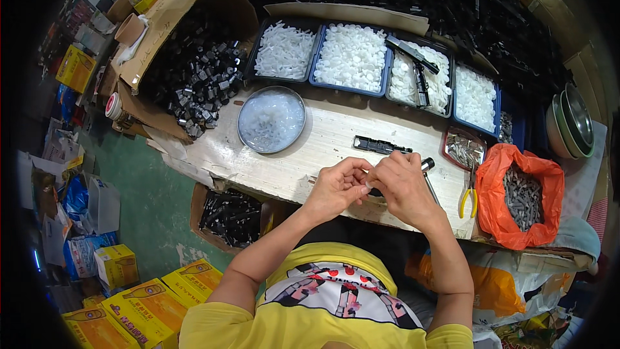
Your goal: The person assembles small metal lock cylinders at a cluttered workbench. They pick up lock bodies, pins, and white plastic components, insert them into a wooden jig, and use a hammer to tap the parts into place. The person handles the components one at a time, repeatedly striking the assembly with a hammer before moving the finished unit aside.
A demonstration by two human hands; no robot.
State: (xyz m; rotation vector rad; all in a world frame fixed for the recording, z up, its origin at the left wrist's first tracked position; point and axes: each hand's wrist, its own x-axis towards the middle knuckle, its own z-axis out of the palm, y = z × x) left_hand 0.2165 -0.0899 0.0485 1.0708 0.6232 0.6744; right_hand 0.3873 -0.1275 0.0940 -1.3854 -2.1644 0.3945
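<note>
Above the bench's front edge my left hand (pixel 340 184) and my right hand (pixel 405 187) meet, fingers pinched together. Between the fingertips shows a bit of a small part, whitish and dark; its kind is hidden. Just beyond the hands a black slotted plastic piece (pixel 381 145) lies on the worn white bench (pixel 329 136). Past my right hand pokes a black cylindrical end (pixel 427 164), and a thin metal rod (pixel 432 189) lies by it; my hand hides how they join, if they do.
Blue trays (pixel 352 89) of small white plastic parts line the back. A round dish (pixel 271 147) of clear pieces stands left, beside a carton (pixel 152 106) of dark metallic parts. Right are yellow-handled pliers (pixel 469 201), a red tray (pixel 447 145) and an orange bag (pixel 493 187) of grey pieces.
</note>
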